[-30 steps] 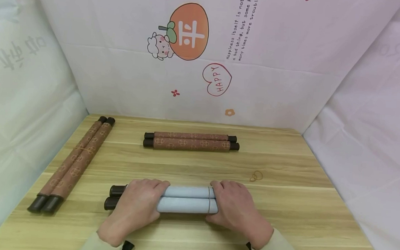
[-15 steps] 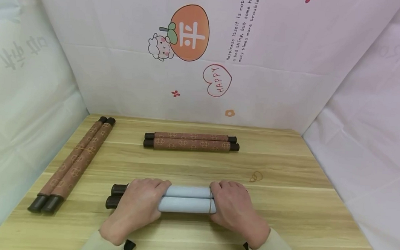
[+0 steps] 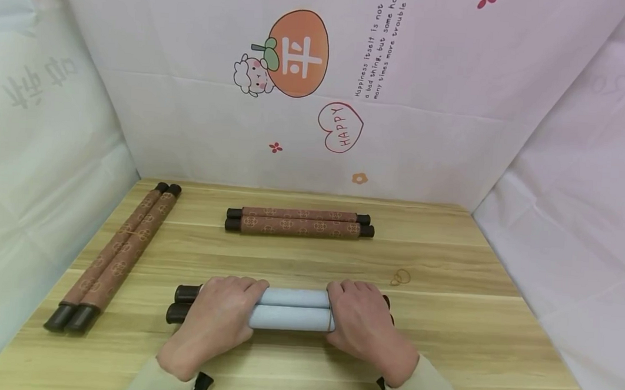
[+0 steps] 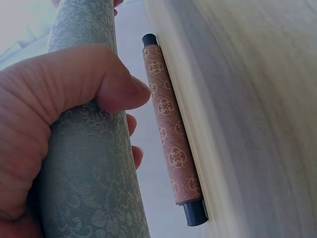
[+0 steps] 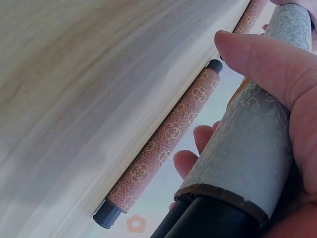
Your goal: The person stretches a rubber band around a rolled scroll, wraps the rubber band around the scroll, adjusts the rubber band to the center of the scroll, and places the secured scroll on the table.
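Observation:
A light blue scroll [image 3: 291,317], rolled from both ends into two side-by-side rolls with dark knobs, lies crosswise between both hands. My left hand [image 3: 220,314] grips its left part; two dark knobs [image 3: 178,313] stick out beyond. Toward the right end, my right hand [image 3: 366,321] holds the rolls, thumb on the near side and fingers over the far side. A thin elastic band [image 3: 330,321] circles the rolls at that hand's edge. In the left wrist view the thumb [image 4: 121,91] presses on the patterned fabric [image 4: 89,163]. Dark ends [image 5: 213,218] show below the right hand in the right wrist view.
Behind the hands, a brown patterned scroll [image 3: 300,227] lies crosswise on the wooden table [image 3: 443,331]. Another brown scroll [image 3: 121,250] with a band round it slants along the left side. Loose elastic bands [image 3: 401,277] lie right of centre. White printed cloth [image 3: 426,148] walls surround the table.
My right hand has shifted slightly left along the light blue scroll, so its right knobs now peek out. The scroll and left hand have moved slightly right.

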Tool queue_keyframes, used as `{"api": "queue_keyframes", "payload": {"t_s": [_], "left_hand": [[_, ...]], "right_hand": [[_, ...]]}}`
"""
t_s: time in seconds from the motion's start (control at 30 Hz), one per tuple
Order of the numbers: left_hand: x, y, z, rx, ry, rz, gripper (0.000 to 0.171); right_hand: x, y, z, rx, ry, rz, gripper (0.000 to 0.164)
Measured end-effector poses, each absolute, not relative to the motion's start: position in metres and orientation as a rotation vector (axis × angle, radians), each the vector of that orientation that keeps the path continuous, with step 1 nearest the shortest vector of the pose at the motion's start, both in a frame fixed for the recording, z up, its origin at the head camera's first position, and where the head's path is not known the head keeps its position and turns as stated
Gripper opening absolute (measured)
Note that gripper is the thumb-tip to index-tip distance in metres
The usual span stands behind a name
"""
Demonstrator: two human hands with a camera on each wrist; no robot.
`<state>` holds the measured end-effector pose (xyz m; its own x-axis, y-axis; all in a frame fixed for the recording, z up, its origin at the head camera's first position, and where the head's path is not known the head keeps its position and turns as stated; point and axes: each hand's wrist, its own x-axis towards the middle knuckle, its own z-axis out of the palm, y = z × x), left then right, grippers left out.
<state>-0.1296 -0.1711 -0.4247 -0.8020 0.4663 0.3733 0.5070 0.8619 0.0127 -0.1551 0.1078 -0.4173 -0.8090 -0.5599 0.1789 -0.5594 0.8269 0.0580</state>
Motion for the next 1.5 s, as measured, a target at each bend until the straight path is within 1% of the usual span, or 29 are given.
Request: {"api": "queue_keyframes", "payload": {"t_s": [0.33,0.7,1.03,1.27,1.5], "left_hand": [[-0.129,-0.168,-0.424,-0.733,-2.702,-0.167,0.055],[-0.127,-0.165,-0.425,-0.744,-2.694,-0.18,0.053],[-0.127,-0.164,-0.426,-0.751,-2.682,-0.178,0.054],[-0.127,-0.164,-0.427,-0.76,-2.684,-0.172,0.055],[-0.127,-0.165,-0.426,-0.749,-2.704,-0.177,0.055]], "right_hand": [[-0.152,0.102,-0.417,0.913,-2.83,-0.002,0.056],[-0.149,0.098,-0.416,0.955,-2.832,-0.01,0.069],[-0.148,0.094,-0.415,1.021,-2.831,0.026,0.071],[-0.148,0.096,-0.416,1.036,-2.861,0.054,0.078],[-0.151,0.102,-0.413,1.035,-2.92,0.051,0.092]]}}
